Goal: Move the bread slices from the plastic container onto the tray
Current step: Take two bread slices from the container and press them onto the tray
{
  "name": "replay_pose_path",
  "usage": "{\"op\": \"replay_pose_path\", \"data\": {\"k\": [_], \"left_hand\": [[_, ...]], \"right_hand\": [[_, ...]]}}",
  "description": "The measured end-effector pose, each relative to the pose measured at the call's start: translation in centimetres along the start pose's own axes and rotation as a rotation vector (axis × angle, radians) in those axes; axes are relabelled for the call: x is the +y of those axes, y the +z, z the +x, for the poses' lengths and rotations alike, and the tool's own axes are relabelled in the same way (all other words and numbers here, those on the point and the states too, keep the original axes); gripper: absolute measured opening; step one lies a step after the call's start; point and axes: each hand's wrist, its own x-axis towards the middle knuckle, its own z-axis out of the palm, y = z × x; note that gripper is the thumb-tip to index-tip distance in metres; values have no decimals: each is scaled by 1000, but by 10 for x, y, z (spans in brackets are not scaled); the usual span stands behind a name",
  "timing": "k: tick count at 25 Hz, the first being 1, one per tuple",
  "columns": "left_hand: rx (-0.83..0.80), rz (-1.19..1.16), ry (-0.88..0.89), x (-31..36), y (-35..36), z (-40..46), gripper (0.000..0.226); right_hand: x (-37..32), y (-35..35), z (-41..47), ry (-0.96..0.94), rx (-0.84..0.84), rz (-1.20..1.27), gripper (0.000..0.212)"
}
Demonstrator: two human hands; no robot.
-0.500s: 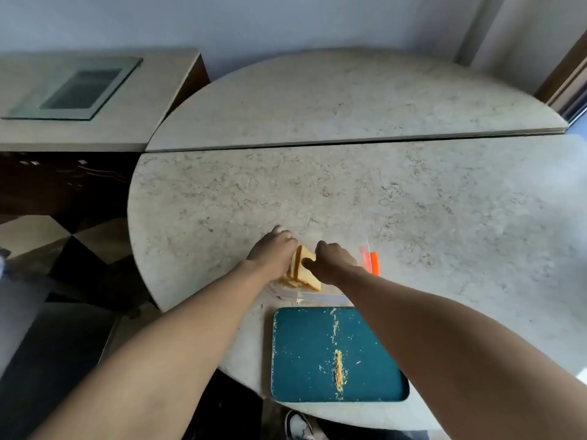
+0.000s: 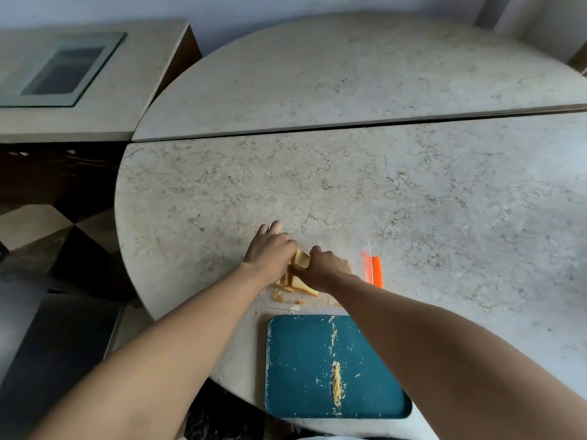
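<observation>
Bread slices [image 2: 297,274] — pale, toasted-edged, bunched upright inside the clear plastic container [image 2: 286,304] — sit in much the same spot as half a second back. Little has changed: both hands have closed in a touch tighter on the stack and the top slice pokes up between them at a tilt. Judgement: the grasp is being settled, the lift has not begun, nothing has been transferred in this step.

Near to far:
- Teal rectangular tray [image 2: 295,392] is closest to the person, at the table edge. It carries only crumbs and a thin line of crumbs down its middle — no slices on it.
- Container lies just beyond the tray's far edge, almost touching it. A few broken bits lie on its floor by the near wall.
- Left hand [image 2: 270,252] presses the stack's left side, fingers partly curled and reaching past it; whether it truly grips cannot be told.
- Right hand [image 2: 322,268] is curled over the stack's right side and top, thumb at the upright slice. It looks closed on the bread, but the fingertips are hidden.
- Orange strip [image 2: 376,271], probably the container's lid or clip, stands just right of the right hand.
- Beyond that, bare beige marble tabletop [image 2: 349,185].

Short carry to the tray; crumbling is the likely risk.
</observation>
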Motion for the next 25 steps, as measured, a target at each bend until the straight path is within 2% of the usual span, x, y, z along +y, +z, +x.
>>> {"op": "replay_pose_path", "data": {"k": [7,10,14,20,25], "left_hand": [[10,-7,46,5,-2,1,16],[-17,-140,41,11,-4,5,13],[-92,-287,33,20,-4,11,12],[-37,-472,-123,28,17,10,20],[-27,-576,-273,33,29,9,40]], "right_hand": [[3,0,-3,-21,-18,52,67],[8,-5,-5,-24,-23,71,62],[16,-13,-8,-19,-34,101,41],[20,-15,-7,12,-1,78,27],[20,-11,-9,44,21,77,16]]}}
